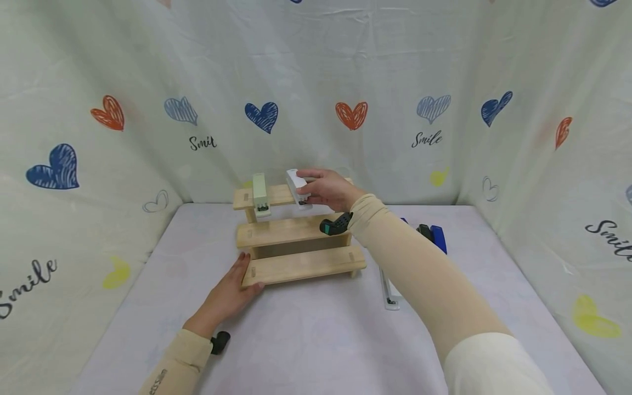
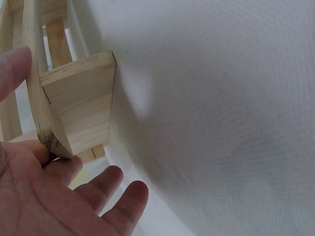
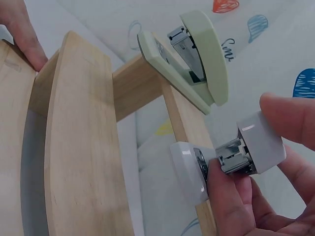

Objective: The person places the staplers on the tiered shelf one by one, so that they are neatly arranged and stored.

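A three-step wooden rack (image 1: 302, 266) stands on the table. At the left end of its lowest step, my left hand (image 1: 228, 295) grips the board, thumb on one face and fingers at the other side. My right hand (image 1: 329, 189) pinches a white stapler (image 3: 261, 142) at the top step, its fingers about the upper arm. The white stapler's base (image 3: 189, 172) sits against the top board, with metal showing between arm and base. To the left of it, a pale green stapler (image 1: 259, 192) lies across the same step; its jaws stand apart in the right wrist view.
Right of the rack, a blue stapler (image 1: 438, 239) and a dark one (image 1: 424, 231) lie on the table (image 1: 306, 340). Another white stapler (image 1: 391, 300) is partly hidden beneath my right forearm. A heart-printed curtain (image 1: 306, 66) encloses the back and sides.
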Tool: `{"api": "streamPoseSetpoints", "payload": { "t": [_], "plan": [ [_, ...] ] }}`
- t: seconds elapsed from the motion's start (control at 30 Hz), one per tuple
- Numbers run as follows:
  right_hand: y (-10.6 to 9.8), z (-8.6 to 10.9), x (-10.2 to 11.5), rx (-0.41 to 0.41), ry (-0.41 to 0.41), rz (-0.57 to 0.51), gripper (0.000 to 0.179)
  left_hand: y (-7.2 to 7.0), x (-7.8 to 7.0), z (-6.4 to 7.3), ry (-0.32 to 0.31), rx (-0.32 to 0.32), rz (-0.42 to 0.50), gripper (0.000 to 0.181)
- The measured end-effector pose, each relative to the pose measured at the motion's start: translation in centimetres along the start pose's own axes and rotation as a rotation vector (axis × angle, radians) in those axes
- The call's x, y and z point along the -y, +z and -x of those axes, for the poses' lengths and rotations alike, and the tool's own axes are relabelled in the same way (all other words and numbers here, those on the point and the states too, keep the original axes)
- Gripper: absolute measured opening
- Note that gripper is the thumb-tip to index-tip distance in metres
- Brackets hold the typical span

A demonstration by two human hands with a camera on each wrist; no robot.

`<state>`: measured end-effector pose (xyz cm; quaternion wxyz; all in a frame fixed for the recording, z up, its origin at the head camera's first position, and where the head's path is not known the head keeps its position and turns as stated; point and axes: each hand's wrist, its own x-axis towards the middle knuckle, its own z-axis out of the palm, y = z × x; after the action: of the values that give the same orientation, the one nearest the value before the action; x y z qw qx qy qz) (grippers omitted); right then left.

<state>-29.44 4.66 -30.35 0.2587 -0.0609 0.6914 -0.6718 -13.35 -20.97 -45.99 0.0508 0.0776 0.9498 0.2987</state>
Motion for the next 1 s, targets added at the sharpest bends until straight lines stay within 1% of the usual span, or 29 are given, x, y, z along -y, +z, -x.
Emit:
{"api": "streamPoseSetpoints", "payload": {
  "t": [0.2,0.37,0.73,1.0],
  "plan": [
    [0.4,0.0,0.0,-0.038,-0.012,-0.007,0.057,0.1,0.2,0.0,-0.006,0.004,-0.013,0.090],
    [0.9,-0.2,-0.1,-0.065,-0.015,-0.014,0.058,0.0,0.0,0.1,-0.006,0.002,-0.008,0.090],
    [1.0,0.1,0.4,-0.073,-0.001,0.066,0.057,-0.1,0.0,0.0,-0.006,0.008,-0.009,0.090],
    [1.0,0.1,0.3,-0.081,-0.001,0.064,0.057,-0.1,-0.1,0.1,-0.015,0.011,-0.009,0.090]
  ]
}}
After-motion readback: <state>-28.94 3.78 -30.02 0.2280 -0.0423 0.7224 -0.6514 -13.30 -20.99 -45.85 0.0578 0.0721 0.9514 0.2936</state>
